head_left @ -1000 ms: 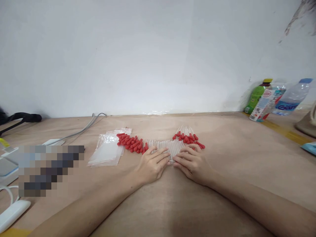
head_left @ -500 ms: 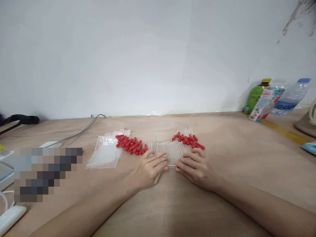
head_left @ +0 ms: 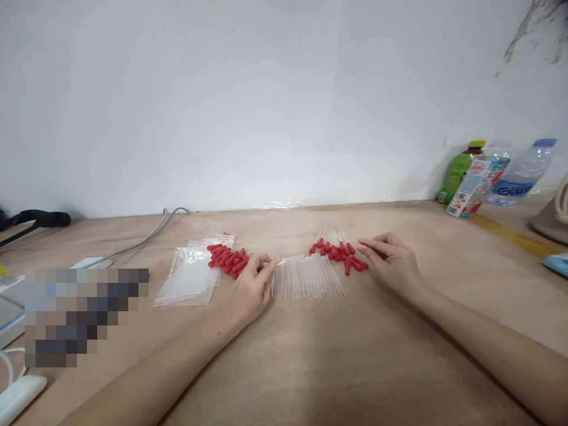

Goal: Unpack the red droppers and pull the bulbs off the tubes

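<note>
Thin clear glass dropper tubes (head_left: 308, 278) lie side by side in a row on the table. At the row's left end, my left hand (head_left: 255, 284) is closed with its fingertips at the tube ends; what they pinch is too small to make out. Beside it, red rubber bulbs (head_left: 224, 258) lie heaped, partly over clear zip bags (head_left: 189, 275). Beyond the row, droppers with red bulbs (head_left: 333, 250) are fanned, their tubes pointing to the wall. Just right of them my right hand (head_left: 393, 260) is closed, with a sliver of a red rubber bulb showing between thumb and fingers.
Several plastic bottles (head_left: 521, 177) and a carton (head_left: 477, 186) stand at the back right by the wall. A grey cable (head_left: 148, 236) runs across the left side. White devices (head_left: 22, 387) and a blurred-out patch are at the far left.
My hands have moved apart from the front of the tube row. The left went left to the row's end; the right moved right and away from me, beside the droppers.
</note>
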Available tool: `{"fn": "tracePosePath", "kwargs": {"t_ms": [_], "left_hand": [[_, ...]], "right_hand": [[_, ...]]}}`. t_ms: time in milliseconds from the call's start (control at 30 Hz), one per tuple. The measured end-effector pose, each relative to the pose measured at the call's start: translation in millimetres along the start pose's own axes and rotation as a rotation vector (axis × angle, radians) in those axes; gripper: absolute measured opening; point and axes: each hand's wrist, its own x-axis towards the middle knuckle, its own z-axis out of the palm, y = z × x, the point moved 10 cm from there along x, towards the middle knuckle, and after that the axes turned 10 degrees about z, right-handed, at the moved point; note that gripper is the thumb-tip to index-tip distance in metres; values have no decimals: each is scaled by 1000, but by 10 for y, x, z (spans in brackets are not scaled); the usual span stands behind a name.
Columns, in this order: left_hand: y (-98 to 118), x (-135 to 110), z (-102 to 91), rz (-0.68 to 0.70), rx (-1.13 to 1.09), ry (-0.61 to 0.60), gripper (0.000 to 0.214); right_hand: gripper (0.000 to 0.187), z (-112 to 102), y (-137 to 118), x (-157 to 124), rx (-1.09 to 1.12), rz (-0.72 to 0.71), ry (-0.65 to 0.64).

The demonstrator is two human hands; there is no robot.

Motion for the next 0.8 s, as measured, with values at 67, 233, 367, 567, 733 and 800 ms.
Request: {"fn": "tracePosePath", "kwargs": {"t_ms": [67, 233, 367, 567, 733, 800], "left_hand": [[-47, 7, 47, -32, 30, -37, 31], [-72, 33, 62, -6, 24, -63, 31], [-46, 23, 79, 20, -18, -51, 28], [21, -38, 182, 30, -148, -40, 27], [58, -26, 171, 9, -204, -128, 29], [53, -25, 182, -5, -208, -176, 32]], "right_hand": [[28, 39, 299, 75, -75, 174, -38], [30, 146, 710, 53, -134, 461, -158], [24, 166, 713, 16, -137, 484, -161], [21, 269, 713, -33, -174, 495, -282], [32, 340, 713, -43, -117, 464, -362], [34, 333, 741, -39, -108, 478, -360]]}}
